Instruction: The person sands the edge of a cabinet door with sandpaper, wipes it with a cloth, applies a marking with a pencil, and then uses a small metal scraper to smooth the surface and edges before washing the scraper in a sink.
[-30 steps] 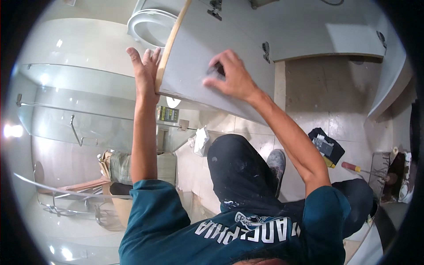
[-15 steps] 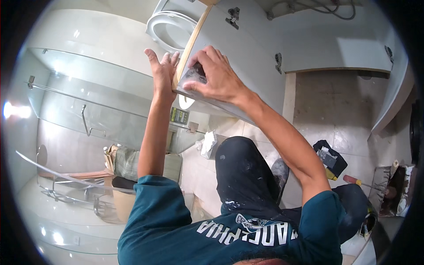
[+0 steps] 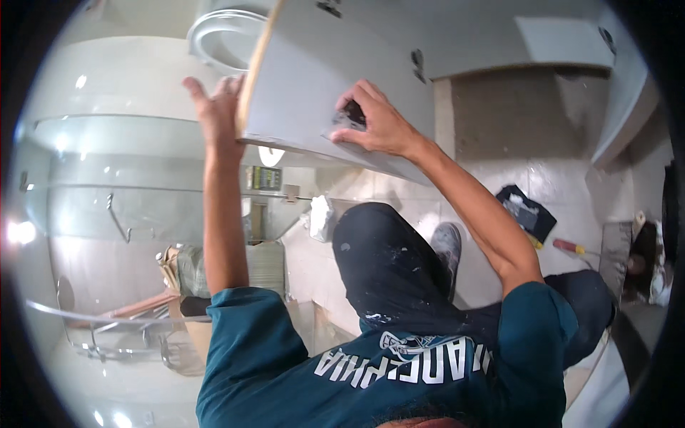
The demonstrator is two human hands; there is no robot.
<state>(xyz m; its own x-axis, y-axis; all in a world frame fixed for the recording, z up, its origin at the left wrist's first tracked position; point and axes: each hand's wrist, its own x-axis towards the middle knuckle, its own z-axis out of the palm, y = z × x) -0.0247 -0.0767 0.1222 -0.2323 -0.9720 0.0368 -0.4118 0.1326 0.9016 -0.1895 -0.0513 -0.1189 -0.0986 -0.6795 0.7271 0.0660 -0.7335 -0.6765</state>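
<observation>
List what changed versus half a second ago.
The right hand moved rightward across the grey panel, away from its wooden left edge. Nothing visibly taken up or let go. Unchanged: dark object in that hand, left hand at the edge.

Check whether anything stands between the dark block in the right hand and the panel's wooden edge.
Nothing visible does: only the grey panel shows between the dark block in the right hand and the wooden edge. The left hand is along that edge's outer side.
</observation>
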